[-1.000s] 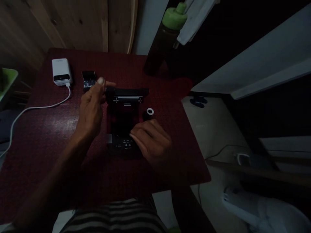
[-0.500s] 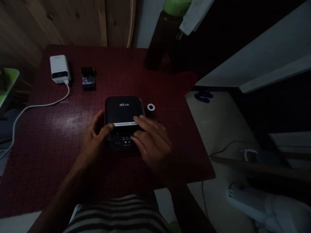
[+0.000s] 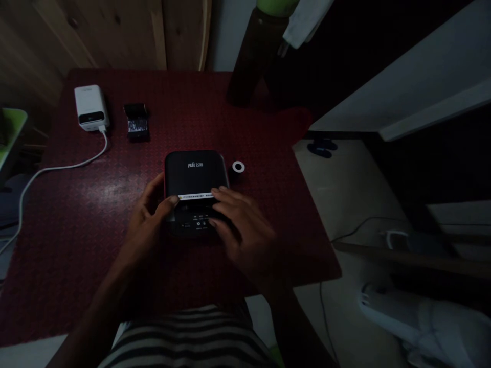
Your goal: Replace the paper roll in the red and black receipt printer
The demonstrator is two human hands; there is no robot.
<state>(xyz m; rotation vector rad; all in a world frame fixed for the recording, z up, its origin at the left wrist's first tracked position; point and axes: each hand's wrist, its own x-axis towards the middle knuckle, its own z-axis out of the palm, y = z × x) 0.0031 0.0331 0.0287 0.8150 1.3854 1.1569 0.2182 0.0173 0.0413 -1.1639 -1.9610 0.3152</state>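
A small black thermal printer (image 3: 195,179) with red sides rests on the red table, its lid down. A white warning strip runs along the lid's front edge, above a panel of buttons. My left hand (image 3: 148,214) is around the printer's left side, thumb on the lid's front corner and fingers against the side. My right hand (image 3: 243,220) lies over its front right, fingers stretched onto the lid's edge and thumb by the buttons. Just right of the printer stands a dark roll with a white ring-shaped end (image 3: 238,167).
A white power bank (image 3: 91,107) with a white cable (image 3: 76,165) lies at the back left. Beside it is a small black item with a printed strip (image 3: 137,122). A tall dark bottle with a green cap (image 3: 255,56) stands at the back of the red table (image 3: 95,230).
The printer's lid was up and has swung down shut. My left hand came down from the raised lid to the printer's left side. My right hand's fingers have spread onto the lid's edge.
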